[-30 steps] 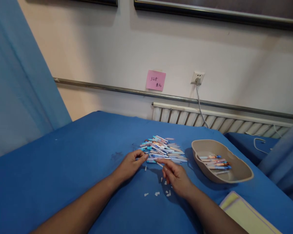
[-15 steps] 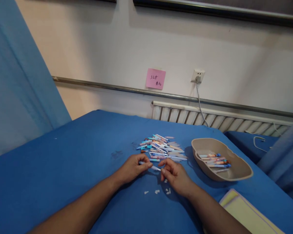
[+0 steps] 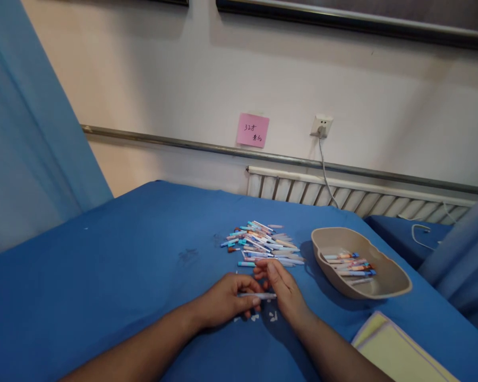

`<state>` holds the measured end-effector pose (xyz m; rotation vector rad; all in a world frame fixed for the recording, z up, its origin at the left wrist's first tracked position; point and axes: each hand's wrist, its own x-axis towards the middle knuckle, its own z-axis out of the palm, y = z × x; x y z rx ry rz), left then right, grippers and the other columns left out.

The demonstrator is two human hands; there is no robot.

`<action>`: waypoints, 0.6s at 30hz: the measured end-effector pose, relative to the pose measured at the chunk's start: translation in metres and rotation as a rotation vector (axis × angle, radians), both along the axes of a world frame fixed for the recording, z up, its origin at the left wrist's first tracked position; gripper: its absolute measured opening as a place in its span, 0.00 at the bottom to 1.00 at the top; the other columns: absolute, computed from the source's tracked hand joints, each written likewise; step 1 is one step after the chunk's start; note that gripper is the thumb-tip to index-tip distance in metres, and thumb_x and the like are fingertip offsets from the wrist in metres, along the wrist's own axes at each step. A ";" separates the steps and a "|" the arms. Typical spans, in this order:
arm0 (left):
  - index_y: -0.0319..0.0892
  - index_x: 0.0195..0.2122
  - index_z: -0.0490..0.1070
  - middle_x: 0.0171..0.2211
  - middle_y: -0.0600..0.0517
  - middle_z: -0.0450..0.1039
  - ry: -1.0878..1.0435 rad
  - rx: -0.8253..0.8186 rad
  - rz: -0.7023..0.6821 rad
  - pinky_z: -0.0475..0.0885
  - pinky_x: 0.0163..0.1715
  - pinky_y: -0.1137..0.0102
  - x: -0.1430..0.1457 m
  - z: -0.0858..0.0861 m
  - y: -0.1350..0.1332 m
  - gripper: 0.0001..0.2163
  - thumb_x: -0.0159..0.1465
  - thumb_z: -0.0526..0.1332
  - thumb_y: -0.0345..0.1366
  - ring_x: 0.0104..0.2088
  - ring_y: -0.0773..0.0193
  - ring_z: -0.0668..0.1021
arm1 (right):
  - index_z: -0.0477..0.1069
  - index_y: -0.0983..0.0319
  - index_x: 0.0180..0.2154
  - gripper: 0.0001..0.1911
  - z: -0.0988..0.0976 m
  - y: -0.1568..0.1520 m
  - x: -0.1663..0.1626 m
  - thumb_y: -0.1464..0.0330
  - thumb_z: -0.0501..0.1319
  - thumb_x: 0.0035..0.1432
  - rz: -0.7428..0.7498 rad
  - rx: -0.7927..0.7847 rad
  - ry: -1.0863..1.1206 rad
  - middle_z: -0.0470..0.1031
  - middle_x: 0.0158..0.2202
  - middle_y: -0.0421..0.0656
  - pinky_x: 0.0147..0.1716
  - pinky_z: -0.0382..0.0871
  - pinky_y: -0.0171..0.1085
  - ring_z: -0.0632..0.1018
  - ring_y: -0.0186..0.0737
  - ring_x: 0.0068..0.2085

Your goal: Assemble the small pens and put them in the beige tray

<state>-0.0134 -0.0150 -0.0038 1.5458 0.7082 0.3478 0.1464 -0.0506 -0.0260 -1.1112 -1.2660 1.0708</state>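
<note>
My left hand (image 3: 229,300) pinches a pale pen (image 3: 267,296) between thumb and fingers, holding it nearly level above the blue cloth. The pen's right end meets the palm side of my right hand (image 3: 289,294), whose fingers stretch loosely toward the left with the thumb up. Whether anything small sits in the right hand is hidden. Small white pieces (image 3: 273,317) lie on the cloth just below the hands, partly covered by them. Beyond the hands is a loose pile of pens (image 3: 263,241) in white, blue, pink and orange.
A beige tub (image 3: 394,281) holding several pens stands to the right. Nearer me lies a folded yellow cloth (image 3: 398,345). The blue-covered surface (image 3: 135,249) reaches to a radiator (image 3: 298,188) and wall. Blue curtains (image 3: 35,132) hang at the sides.
Both hands have come lower and nearer me with the pen. The right fingers have let go their pinch on the pen's end and straightened, and the pen now lies more level.
</note>
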 end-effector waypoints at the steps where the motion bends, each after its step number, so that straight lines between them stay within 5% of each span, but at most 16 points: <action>1: 0.39 0.33 0.71 0.26 0.54 0.71 0.003 0.033 -0.042 0.66 0.27 0.74 -0.001 0.002 -0.001 0.11 0.56 0.62 0.42 0.24 0.69 0.71 | 0.69 0.61 0.42 0.26 0.000 0.000 -0.001 0.48 0.49 0.58 0.025 -0.010 0.057 0.73 0.40 0.47 0.38 0.67 0.37 0.74 0.42 0.41; 5: 0.40 0.34 0.72 0.26 0.55 0.70 -0.014 0.103 -0.114 0.65 0.30 0.74 -0.003 0.004 -0.004 0.08 0.59 0.60 0.39 0.27 0.69 0.71 | 0.69 0.62 0.41 0.29 0.008 0.000 -0.001 0.45 0.48 0.57 0.113 -0.083 0.394 0.73 0.41 0.49 0.40 0.67 0.39 0.74 0.42 0.42; 11: 0.39 0.36 0.71 0.29 0.53 0.73 -0.122 -0.072 -0.033 0.67 0.31 0.73 -0.003 -0.002 0.003 0.11 0.57 0.63 0.41 0.28 0.68 0.73 | 0.69 0.63 0.42 0.34 0.026 0.003 0.020 0.43 0.41 0.57 0.112 -0.152 0.653 0.72 0.44 0.51 0.42 0.68 0.41 0.74 0.45 0.46; 16: 0.37 0.37 0.71 0.33 0.48 0.76 -0.249 -0.192 0.143 0.68 0.36 0.71 -0.008 -0.004 0.019 0.13 0.55 0.66 0.39 0.31 0.67 0.76 | 0.72 0.61 0.36 0.18 0.025 0.018 0.036 0.54 0.59 0.52 -0.183 -0.161 0.596 0.74 0.34 0.44 0.31 0.68 0.36 0.75 0.40 0.34; 18: 0.37 0.38 0.70 0.35 0.47 0.76 -0.271 -0.246 0.221 0.68 0.35 0.71 -0.011 -0.004 0.024 0.13 0.55 0.66 0.39 0.32 0.66 0.77 | 0.73 0.58 0.32 0.11 0.033 0.012 0.033 0.60 0.65 0.47 -0.187 -0.121 0.564 0.74 0.31 0.41 0.29 0.67 0.34 0.73 0.37 0.30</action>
